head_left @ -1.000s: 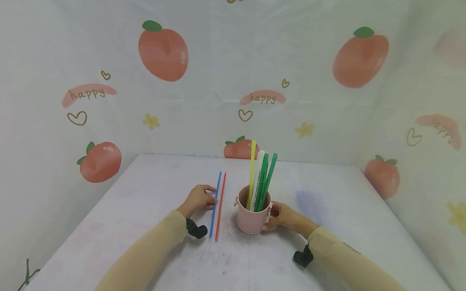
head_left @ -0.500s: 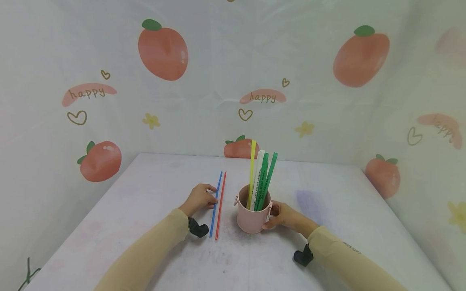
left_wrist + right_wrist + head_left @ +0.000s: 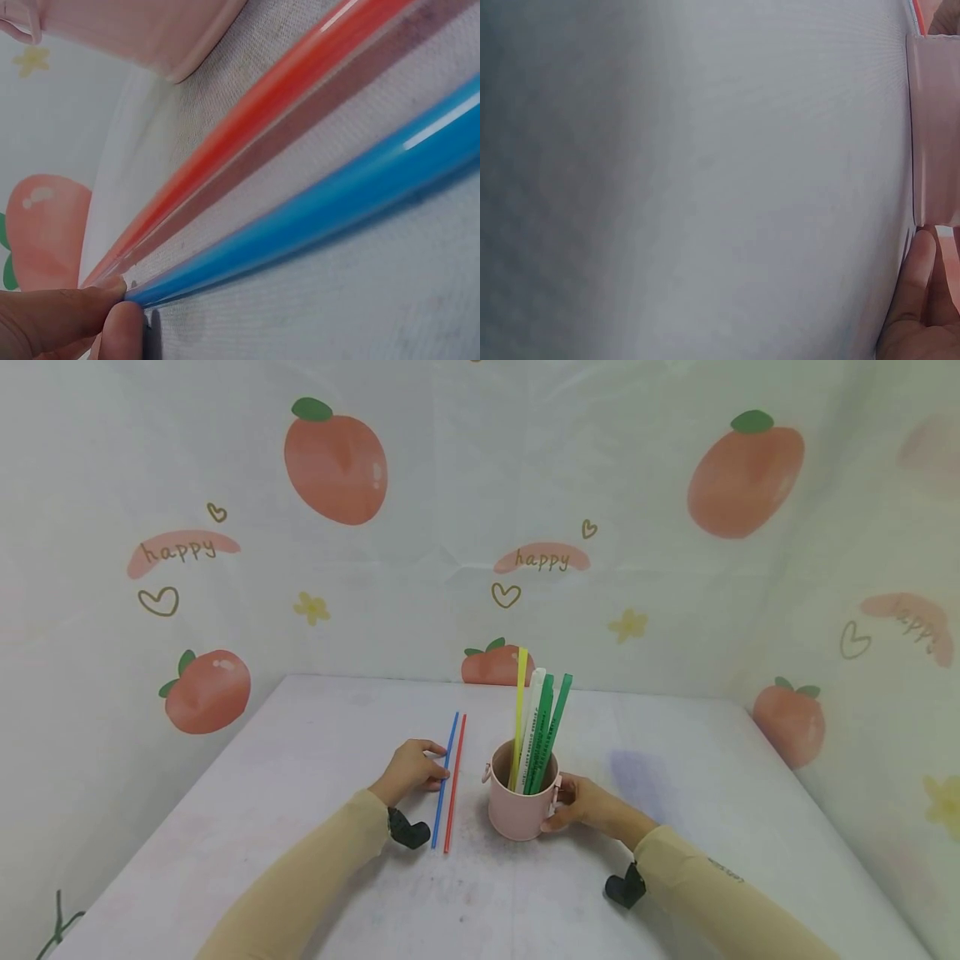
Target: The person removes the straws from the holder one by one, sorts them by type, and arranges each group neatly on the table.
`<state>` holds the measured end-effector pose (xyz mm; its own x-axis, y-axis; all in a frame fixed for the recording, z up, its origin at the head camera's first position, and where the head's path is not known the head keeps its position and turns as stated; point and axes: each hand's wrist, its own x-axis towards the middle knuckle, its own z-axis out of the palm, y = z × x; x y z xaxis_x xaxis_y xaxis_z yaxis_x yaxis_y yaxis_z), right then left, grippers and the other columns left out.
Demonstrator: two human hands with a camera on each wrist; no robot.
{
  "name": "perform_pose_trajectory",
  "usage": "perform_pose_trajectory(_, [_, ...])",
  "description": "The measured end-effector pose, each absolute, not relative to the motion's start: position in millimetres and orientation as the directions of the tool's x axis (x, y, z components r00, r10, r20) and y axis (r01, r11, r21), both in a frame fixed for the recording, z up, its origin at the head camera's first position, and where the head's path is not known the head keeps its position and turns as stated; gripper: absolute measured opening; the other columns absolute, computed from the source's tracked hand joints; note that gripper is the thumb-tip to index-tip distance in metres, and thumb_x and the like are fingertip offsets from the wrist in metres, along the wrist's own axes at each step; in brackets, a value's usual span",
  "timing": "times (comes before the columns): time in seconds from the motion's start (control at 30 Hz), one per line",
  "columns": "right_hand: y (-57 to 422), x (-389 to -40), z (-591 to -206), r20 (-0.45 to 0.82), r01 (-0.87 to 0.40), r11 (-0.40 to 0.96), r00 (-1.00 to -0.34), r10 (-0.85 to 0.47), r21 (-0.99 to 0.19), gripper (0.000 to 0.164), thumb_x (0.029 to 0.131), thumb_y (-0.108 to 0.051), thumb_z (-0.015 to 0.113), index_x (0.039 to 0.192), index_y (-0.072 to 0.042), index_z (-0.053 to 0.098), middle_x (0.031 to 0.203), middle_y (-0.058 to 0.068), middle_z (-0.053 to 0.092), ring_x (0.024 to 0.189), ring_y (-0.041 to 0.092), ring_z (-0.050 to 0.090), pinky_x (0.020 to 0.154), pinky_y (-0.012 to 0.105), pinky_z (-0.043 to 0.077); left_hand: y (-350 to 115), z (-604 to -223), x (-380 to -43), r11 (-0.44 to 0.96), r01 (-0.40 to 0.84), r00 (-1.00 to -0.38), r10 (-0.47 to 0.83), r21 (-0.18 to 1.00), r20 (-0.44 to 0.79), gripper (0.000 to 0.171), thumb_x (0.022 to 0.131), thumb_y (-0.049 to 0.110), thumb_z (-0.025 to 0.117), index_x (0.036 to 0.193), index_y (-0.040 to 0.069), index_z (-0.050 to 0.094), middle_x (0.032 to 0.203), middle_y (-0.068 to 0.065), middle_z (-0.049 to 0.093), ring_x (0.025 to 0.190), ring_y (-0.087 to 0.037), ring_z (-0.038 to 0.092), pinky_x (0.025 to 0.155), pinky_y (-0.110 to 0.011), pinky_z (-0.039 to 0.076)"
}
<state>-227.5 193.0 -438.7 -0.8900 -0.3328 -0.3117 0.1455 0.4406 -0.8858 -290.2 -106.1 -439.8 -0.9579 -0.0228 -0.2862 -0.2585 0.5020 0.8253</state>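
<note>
Thumb and finger of my left hand [image 3: 412,770] pinch a blue drinking straw [image 3: 437,814], which lies lengthwise on the table. Just to its right, roughly parallel, a red straw [image 3: 452,802] lies untouched. In the left wrist view the fingertips meet around the blue straw [image 3: 300,217]. My right hand [image 3: 596,807] holds a small pink bucket [image 3: 517,818] at its right side, thumb toward the front and fingers behind by the handle lug. Standing in the bucket are a yellow straw [image 3: 521,710], a white strip [image 3: 531,718] and green strips [image 3: 557,718] with printed text, leaning right.
The table [image 3: 300,877] has a pale cloth cover with faint stains and a bluish patch [image 3: 633,777] right of the bucket. A white curtain [image 3: 450,485] printed with fruit stands behind and at the sides.
My left hand has shifted slightly right, and the blue straw's far end has edged toward the red one. The right hand and bucket have stayed in place.
</note>
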Motion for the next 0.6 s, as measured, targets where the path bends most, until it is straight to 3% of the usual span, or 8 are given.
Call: perform_pose_trajectory(0.6, [193.8, -228.6, -439.5, -0.317, 0.148, 0.448, -0.89, -0.329, -0.882, 0.074, 0.072, -0.007, 0.085, 0.136, -0.002, 0.05, 0.136, 0.017, 0.053, 0.125, 0.032, 0.046, 0.112, 0.055, 0.032, -108.1, -437.2, -287.0, 0.456, -0.304, -0.946, -0.041, 0.837, -0.321, 0.046, 0.078, 0.001, 0.078, 0.122, 0.005, 0.066, 0.084, -0.008, 0.062, 0.056, -0.009, 0.059, 0.054, -0.023, 0.057])
